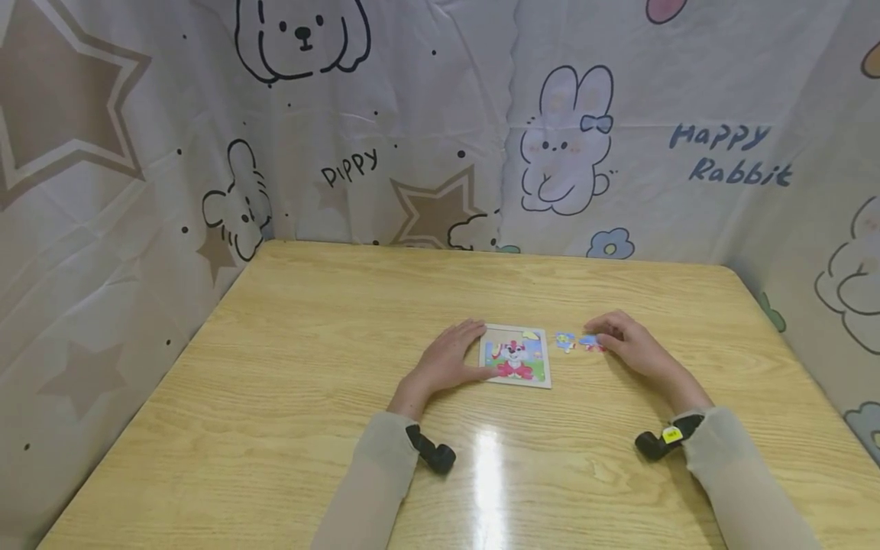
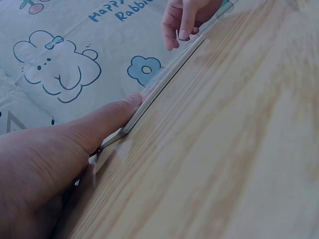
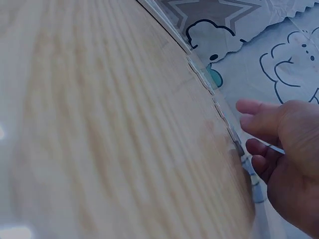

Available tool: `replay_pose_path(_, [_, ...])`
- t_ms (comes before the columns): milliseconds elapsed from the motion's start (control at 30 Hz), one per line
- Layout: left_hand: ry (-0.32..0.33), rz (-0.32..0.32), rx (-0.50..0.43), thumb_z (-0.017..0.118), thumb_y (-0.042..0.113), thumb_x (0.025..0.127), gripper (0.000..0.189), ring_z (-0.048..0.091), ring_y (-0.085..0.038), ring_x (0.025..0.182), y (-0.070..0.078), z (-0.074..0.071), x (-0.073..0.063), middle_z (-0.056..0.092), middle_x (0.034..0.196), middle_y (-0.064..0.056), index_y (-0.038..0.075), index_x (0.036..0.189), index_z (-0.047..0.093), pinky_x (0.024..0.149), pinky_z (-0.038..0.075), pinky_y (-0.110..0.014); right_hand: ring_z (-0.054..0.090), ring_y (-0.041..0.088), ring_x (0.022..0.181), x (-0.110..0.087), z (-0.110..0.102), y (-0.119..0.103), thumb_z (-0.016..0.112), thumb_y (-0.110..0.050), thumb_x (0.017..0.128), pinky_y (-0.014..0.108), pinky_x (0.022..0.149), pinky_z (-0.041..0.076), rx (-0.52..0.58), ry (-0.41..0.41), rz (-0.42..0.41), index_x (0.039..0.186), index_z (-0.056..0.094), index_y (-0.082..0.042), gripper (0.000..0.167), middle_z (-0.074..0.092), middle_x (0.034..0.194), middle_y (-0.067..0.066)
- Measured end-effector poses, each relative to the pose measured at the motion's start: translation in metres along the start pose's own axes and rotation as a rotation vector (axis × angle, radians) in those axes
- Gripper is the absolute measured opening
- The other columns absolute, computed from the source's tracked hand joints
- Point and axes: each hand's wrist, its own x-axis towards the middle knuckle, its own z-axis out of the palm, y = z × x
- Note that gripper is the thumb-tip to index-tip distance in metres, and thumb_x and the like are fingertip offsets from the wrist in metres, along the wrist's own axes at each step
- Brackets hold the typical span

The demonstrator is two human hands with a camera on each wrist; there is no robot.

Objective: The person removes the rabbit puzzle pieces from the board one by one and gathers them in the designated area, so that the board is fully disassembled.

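Observation:
A square jigsaw puzzle point(image 1: 516, 357) in a pale frame lies flat on the table, showing a red and white cartoon animal. Bare tray shows along part of its top. My left hand point(image 1: 450, 357) holds its left side, fingers at the upper left corner and thumb over the lower edge; in the left wrist view the thumb point(image 2: 117, 115) lies on the frame's rim. To the right of the frame are two loose groups of jigsaw pieces, a blue and yellow one point(image 1: 565, 341) and a blue and red one point(image 1: 590, 342). My right hand point(image 1: 629, 341) hovers over the latter, fingers loosely bent, nothing visibly held.
The wood-grain table point(image 1: 309, 344) reaches back to a printed cloth point(image 1: 426, 130) that hangs behind it and on both sides. Each wrist carries a black camera mount, the left one point(image 1: 433, 452) and the right one point(image 1: 663, 441), close above the table.

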Motion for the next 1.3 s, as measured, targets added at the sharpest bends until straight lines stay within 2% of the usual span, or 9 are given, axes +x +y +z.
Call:
replay_pose_path(100, [0.0,0.001,0.0,0.067,0.056,0.085,0.086,0.019,-0.017,0.154,0.0,-0.001,0.0,0.028,0.163,0.001,0.016,0.153,0.033,0.129,0.014,-0.036,0.05,0.004,0.104,0.003,0.003,-0.004,0.054,-0.013,0.1,0.007,0.087,0.04,0.026,0.008,-0.027,0.125,0.061,-0.003,0.028,0.057,0.124,0.016])
replay_pose_path(233, [-0.004,-0.001,-0.001,0.067,0.056,0.085,0.086,0.019,-0.017,0.154,0.0,-0.001,0.0,0.028,0.163,0.001,0.016,0.153,0.033,0.129,0.014,-0.037,0.055,0.021,0.109,0.01,0.012,-0.013,0.057,-0.013,0.099,0.012,0.089,0.043,0.053,-0.019,-0.047,0.124,0.062,-0.005,0.027,0.057,0.123,0.015])
replay_pose_path(300, [-0.007,-0.004,-0.002,0.067,0.055,0.086,0.085,0.019,-0.017,0.154,0.0,-0.001,0.0,0.028,0.163,0.001,0.016,0.153,0.033,0.129,0.014,-0.037,0.055,0.024,0.109,0.015,0.017,-0.017,0.058,-0.014,0.098,0.014,0.088,0.045,0.062,-0.034,-0.061,0.122,0.063,-0.007,0.026,0.057,0.121,0.014])
replay_pose_path(467, [-0.006,-0.005,-0.005,0.067,0.056,0.085,0.086,0.018,-0.018,0.154,0.001,-0.001,0.0,0.028,0.163,0.001,0.016,0.153,0.033,0.129,0.014,-0.037,0.052,0.016,0.099,0.025,0.03,-0.029,0.062,-0.016,0.096,0.017,0.082,0.046,0.091,-0.074,-0.103,0.118,0.066,-0.008,0.023,0.059,0.116,0.011])
replay_pose_path(667, [-0.01,-0.012,-0.009,0.067,0.056,0.085,0.086,0.018,-0.017,0.154,0.001,0.0,0.0,0.027,0.163,0.001,0.017,0.154,0.033,0.129,0.013,-0.036,0.054,0.014,0.101,0.031,0.041,-0.042,0.061,-0.015,0.097,0.017,0.085,0.047,0.115,-0.125,-0.152,0.114,0.067,-0.01,0.019,0.06,0.114,0.009])
replay_pose_path(900, [-0.014,-0.022,-0.019,0.067,0.057,0.085,0.086,0.018,-0.017,0.154,0.001,0.001,0.0,0.027,0.163,0.001,0.017,0.154,0.032,0.129,0.014,-0.037,0.052,0.015,0.097,0.034,0.045,-0.052,0.06,-0.014,0.097,0.019,0.084,0.046,0.101,-0.175,-0.147,0.114,0.068,-0.013,0.019,0.058,0.11,0.006])
replay_pose_path(1100, [-0.011,-0.024,-0.018,0.066,0.057,0.086,0.086,0.018,-0.017,0.154,0.001,0.001,0.0,0.027,0.163,0.0,0.017,0.154,0.032,0.129,0.013,-0.037,0.054,0.018,0.107,0.036,0.044,-0.059,0.057,-0.011,0.098,0.02,0.092,0.045,0.074,-0.237,-0.148,0.113,0.068,-0.012,0.019,0.058,0.115,0.006])
replay_pose_path(1300, [-0.009,-0.018,-0.013,0.067,0.057,0.086,0.086,0.018,-0.017,0.154,0.001,0.001,0.0,0.027,0.163,0.0,0.017,0.154,0.032,0.129,0.013,-0.037,0.05,0.017,0.099,0.041,0.044,-0.06,0.055,-0.007,0.099,0.018,0.084,0.045,0.064,-0.279,-0.149,0.113,0.064,-0.008,0.018,0.056,0.111,0.009])
